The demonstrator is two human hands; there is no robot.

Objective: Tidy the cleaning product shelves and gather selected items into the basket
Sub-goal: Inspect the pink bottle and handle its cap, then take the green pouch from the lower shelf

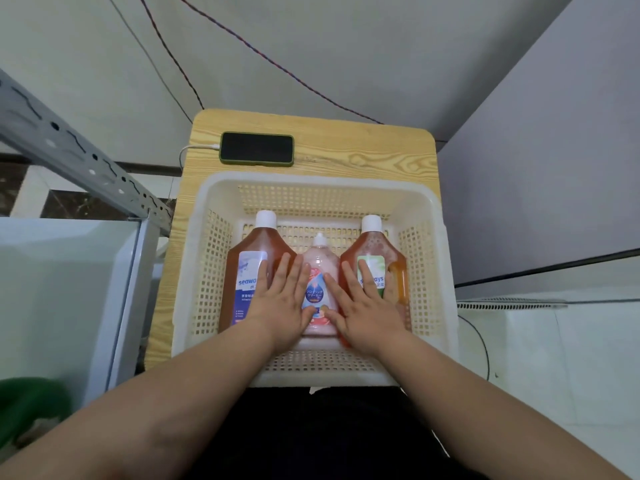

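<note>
A white perforated basket [311, 183] stands on a small wooden table [363, 150]. Three bottles lie flat in it, caps pointing away from me. On the left is an amber bottle with a blue label [244, 271], in the middle a pink bottle [320, 263], on the right an amber bottle with a green label [384, 251]. My left hand [282, 303] rests flat with straight fingers on the blue-label bottle, its thumb at the pink bottle. My right hand [365, 303] lies flat on the green-label bottle, thumb also at the pink bottle.
A black phone [257, 148] on a charging cable lies on the table behind the basket. A grey metal shelf upright [79, 157] and a pale shelf board [62, 289] stand to the left. Grey walls enclose the back and right; a white surface [554, 341] lies lower right.
</note>
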